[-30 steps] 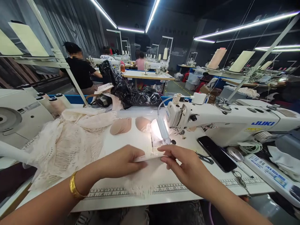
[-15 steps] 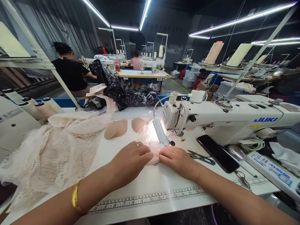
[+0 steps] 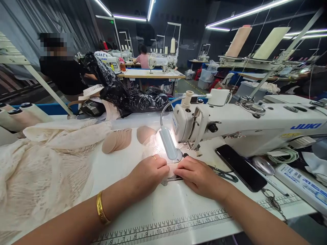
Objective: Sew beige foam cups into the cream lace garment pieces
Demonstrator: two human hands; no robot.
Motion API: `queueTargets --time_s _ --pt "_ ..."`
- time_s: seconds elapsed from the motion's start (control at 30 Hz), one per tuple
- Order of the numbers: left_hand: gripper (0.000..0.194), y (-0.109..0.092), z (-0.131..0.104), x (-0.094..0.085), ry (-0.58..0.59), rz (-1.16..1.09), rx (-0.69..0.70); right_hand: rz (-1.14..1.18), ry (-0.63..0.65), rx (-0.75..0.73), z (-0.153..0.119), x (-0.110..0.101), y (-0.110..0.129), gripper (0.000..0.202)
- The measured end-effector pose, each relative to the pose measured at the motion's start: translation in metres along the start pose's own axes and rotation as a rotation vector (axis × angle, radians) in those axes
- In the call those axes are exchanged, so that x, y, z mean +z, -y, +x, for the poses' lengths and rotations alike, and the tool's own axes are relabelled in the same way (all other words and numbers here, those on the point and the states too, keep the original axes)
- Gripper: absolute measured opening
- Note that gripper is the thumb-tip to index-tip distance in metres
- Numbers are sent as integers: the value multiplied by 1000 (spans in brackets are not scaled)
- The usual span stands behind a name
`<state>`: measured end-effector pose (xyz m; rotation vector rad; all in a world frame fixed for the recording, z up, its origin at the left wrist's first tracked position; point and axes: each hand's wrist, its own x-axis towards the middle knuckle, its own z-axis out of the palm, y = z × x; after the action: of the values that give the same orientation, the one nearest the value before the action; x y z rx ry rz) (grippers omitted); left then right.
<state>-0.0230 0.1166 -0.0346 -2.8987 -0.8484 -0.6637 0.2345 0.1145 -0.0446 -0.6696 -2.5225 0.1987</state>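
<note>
My left hand [image 3: 150,173] and my right hand [image 3: 199,175] lie close together in front of the sewing machine [image 3: 199,119], fingers pinched on a pale pink piece of lace fabric [image 3: 172,166]. Part of that fabric runs toward the needle area under the lit lamp [image 3: 168,144], which hides the needle. Beyond my left hand, a beige oval pad [image 3: 145,134] rests by the lace. To its left is a fanned stack of beige oval pads [image 3: 116,141]. Cream lace cloth [image 3: 58,163] is heaped at the left.
Right of my right hand lie thread snips [image 3: 224,174], a black phone [image 3: 241,166], a pen and a keyring [image 3: 272,199]. A printed ruler [image 3: 178,224] runs along the front edge. A black plastic bag [image 3: 143,102] stands behind. A person in black [image 3: 63,73] is at the far left.
My view has shifted slightly, so the machine and table sit differently in it. Both hands still pinch the fabric, which shows less between them. The person in black appears more upright.
</note>
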Motion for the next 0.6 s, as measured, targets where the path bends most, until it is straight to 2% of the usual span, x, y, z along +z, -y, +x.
queueTargets --time_s 0.27,0.4,0.53,0.6 --pt "21 -3 2 3 33 47 -71 7 21 45 1 -3 1 33" --pt "23 -4 2 3 8 62 -69 -4 16 52 0 -2 0 35" --pt "26 -5 5 2 -53 32 42 -5 13 43 0 -1 1 35" --pt "28 -6 7 1 -47 32 92 -2 7 40 0 -1 2 34"
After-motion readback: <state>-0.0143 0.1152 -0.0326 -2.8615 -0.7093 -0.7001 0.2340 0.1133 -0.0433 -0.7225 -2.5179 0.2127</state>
